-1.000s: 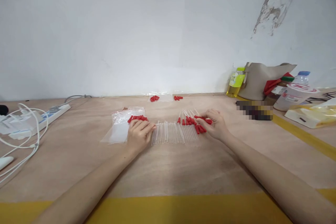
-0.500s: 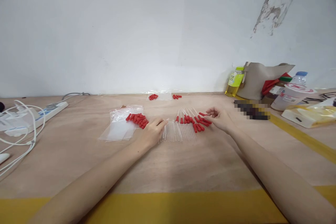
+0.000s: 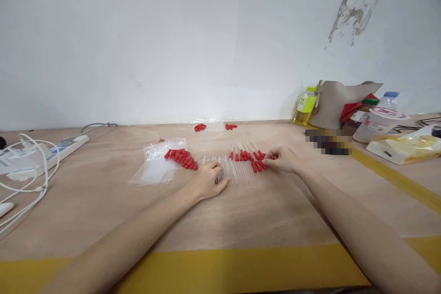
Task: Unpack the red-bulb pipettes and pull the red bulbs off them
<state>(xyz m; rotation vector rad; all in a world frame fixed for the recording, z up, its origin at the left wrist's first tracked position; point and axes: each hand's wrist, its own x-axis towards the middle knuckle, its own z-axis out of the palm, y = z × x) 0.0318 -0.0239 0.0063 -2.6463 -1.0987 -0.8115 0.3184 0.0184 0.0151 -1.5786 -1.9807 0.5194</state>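
A row of clear glass dropper tubes (image 3: 241, 172) lies side by side on the wooden table. Over its left end rests my left hand (image 3: 206, 181), fingers bent and thumb held apart from them, with tubes beneath. Just left of it is a pile of red rubber bulbs (image 3: 181, 157). Behind the tubes lie several droppers (image 3: 245, 152) with red bulbs fitted, thin tips pointing to the wall. My right hand (image 3: 282, 160) has thumb and forefinger pinched at a red rubber bulb (image 3: 264, 166) on the right side of this group; the fingers partly hide it.
Clear zip bags (image 3: 156, 165) lie left of the pile. Small red bulbs on plastic (image 3: 215, 126) sit by the wall. A power strip (image 3: 65, 151) with white cables is at left. A yellow-green bottle (image 3: 305, 106), grey bag (image 3: 332, 103) and cup (image 3: 381, 125) stand right.
My left hand has shifted toward me and over the tubes, its thumb now apart from the fingers. My right hand has moved left and down, closing at the red bulbs.
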